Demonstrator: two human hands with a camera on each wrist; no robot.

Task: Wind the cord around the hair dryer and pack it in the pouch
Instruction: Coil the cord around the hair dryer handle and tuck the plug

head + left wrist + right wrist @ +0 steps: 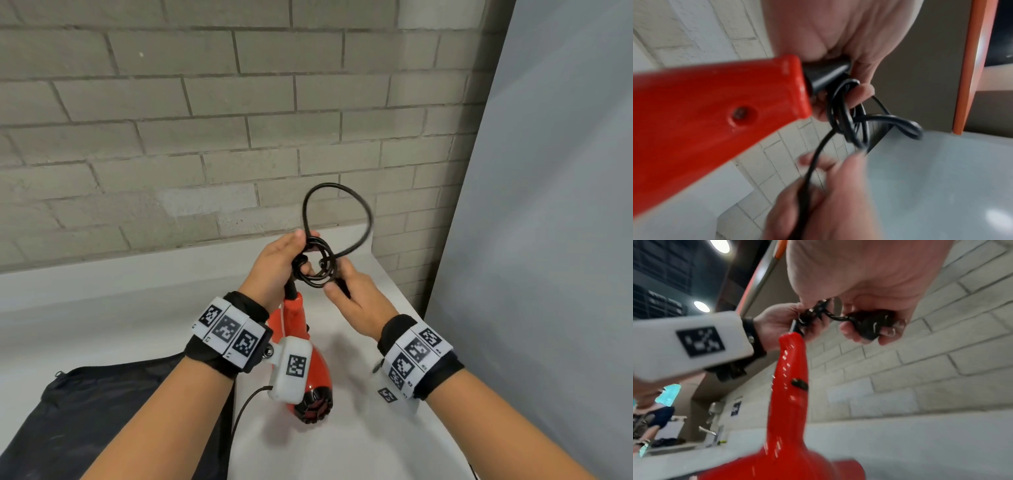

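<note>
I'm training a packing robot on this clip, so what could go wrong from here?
1. The cord is coiled at the end of the handle, not round the hair dryer; the big free loop could spring open.
2. The left hand pinches the coils while the right hand grips the plug; loosening either grip may undo them.
3. The pouch lies flat, so packing may need a free hand.

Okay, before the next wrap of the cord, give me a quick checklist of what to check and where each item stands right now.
1. Left hand pinches the coils at the hair dryer handle end: ok.
2. Right hand grips the plug end: ok.
3. Free loop of cord hangs clear, no snag: ok.
4. Cord wound round the dryer: not ok, bunched beyond the handle.
5. Pouch within reach: ok.
6. Pouch mouth open: cannot tell.
</note>
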